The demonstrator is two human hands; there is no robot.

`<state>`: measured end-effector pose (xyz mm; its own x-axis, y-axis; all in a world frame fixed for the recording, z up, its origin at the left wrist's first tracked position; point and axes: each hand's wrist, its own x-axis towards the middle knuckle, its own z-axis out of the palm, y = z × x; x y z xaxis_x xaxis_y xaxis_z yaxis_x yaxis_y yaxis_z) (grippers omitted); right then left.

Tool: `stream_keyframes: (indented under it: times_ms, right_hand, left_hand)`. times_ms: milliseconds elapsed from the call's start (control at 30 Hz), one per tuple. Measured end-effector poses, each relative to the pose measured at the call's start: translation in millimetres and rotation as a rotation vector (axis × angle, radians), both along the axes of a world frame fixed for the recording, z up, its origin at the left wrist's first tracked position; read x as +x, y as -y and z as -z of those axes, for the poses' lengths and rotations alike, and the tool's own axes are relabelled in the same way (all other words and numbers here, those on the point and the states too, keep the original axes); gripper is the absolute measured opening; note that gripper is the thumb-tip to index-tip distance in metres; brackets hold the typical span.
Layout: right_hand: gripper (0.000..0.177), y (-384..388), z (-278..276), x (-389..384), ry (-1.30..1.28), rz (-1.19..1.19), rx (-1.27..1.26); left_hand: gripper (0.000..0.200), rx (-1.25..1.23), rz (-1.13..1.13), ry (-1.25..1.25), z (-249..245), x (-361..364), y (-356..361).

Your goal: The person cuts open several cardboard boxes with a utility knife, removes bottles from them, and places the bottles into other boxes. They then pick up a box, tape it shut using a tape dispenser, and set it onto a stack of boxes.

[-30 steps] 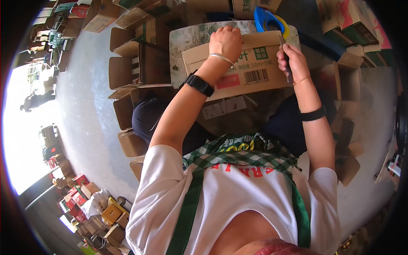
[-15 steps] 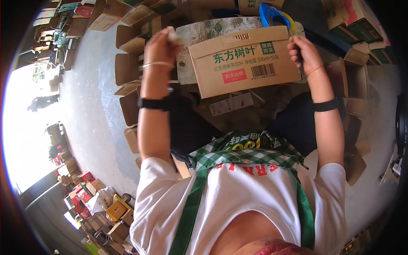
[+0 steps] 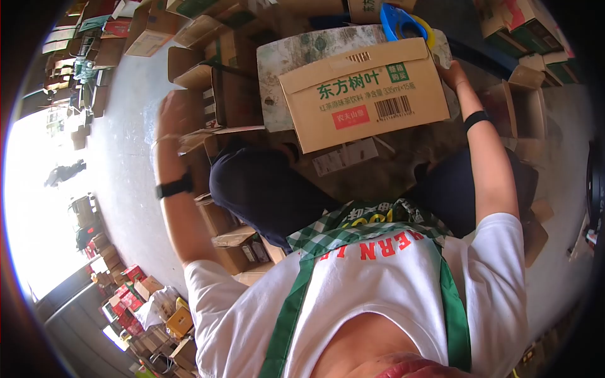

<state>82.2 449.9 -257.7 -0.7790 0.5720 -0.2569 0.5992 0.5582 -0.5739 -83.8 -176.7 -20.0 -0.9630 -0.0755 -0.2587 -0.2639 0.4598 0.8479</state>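
Note:
A brown cardboard box (image 3: 362,94) with green and red printing rests tilted on a worn, stained stool top (image 3: 277,60) in front of my knees. My right hand (image 3: 455,75) is at the upper right corner of this box, its fingers partly hidden. My left hand (image 3: 179,113) is out to the left, over the open cardboard boxes (image 3: 230,91) there. Motion smears its fingers, so what it holds, if anything, does not show. A blue tape dispenser (image 3: 400,24) with a yellow part lies behind the box.
More cardboard cartons (image 3: 526,28) stand at the upper right, and open ones (image 3: 513,110) line my right side. A printed sheet (image 3: 345,156) lies on the floor below the box. Piled boxes (image 3: 129,302) and goods fill the lower left.
My left hand has swung left and down from beside the box, where it held something small and white. My right hand has moved slightly down and right along the box's edge.

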Motion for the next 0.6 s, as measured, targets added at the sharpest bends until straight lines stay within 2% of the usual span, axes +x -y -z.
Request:
stream_keyframes:
  times_ms: [33, 67, 133, 167, 200, 233, 267, 300, 367, 433, 467, 500, 533, 600]
  right_hand:
    - [0.060, 1, 8, 2, 0.051, -0.024, -0.048]
    - [0.061, 8, 6, 7, 0.210, -0.099, -0.065]
    - [0.060, 20, 23, 24, 0.344, -0.204, -0.184]
    - [0.058, 37, 14, 38, 0.231, -0.023, -0.523]
    - [0.055, 54, 5, 53, 0.116, 0.188, -0.839]
    - [0.051, 95, -44, 65, -0.128, 0.625, -1.369]
    - [0.051, 101, -67, 68, -0.144, 0.628, -1.367]
    - [0.046, 106, -84, 72, -0.093, 0.627, -1.389]
    - [0.042, 109, -95, 69, -0.047, 0.627, -1.407]
    - [0.038, 115, -102, 47, -0.308, 0.523, -1.439]
    - [0.039, 114, -114, 37, -0.359, 0.499, -1.328]
    - [0.041, 104, -126, 21, -0.332, 0.389, -1.253]
    - [0.043, 94, -139, 8, -0.299, 0.275, -1.174]
    - [0.056, 88, -198, -9, -0.373, -0.092, -1.065]
  left_hand:
    - [0.069, 0.067, -0.051, 0.200, 15, -4, -38]
    - [0.067, 0.178, 0.042, 0.306, 23, 7, -80]
    - [0.076, 0.049, 0.119, 0.516, 36, 23, -159]
    - [0.070, -0.148, 0.176, 0.545, 58, 26, -184]
    - [0.059, -0.250, 0.353, 0.580, 94, 12, -186]
    - [0.048, -0.219, 0.404, 0.455, 109, 9, -184]
    - [0.039, -0.191, 0.455, 0.328, 123, 6, -183]
    - [0.034, -0.181, 0.380, 0.422, 113, 11, -185]
    - [0.030, -0.187, 0.413, 0.329, 115, 18, -175]
    - [0.026, -0.193, 0.436, 0.221, 108, 23, -163]
    - [0.024, -0.029, 0.335, 0.314, 104, 31, -153]
    - [0.023, 0.134, 0.232, 0.401, 96, 39, -146]
    - [0.023, 0.127, 0.229, 0.403, 90, 50, -142]
    - [0.029, 0.420, 0.137, 0.474, 72, 76, -143]
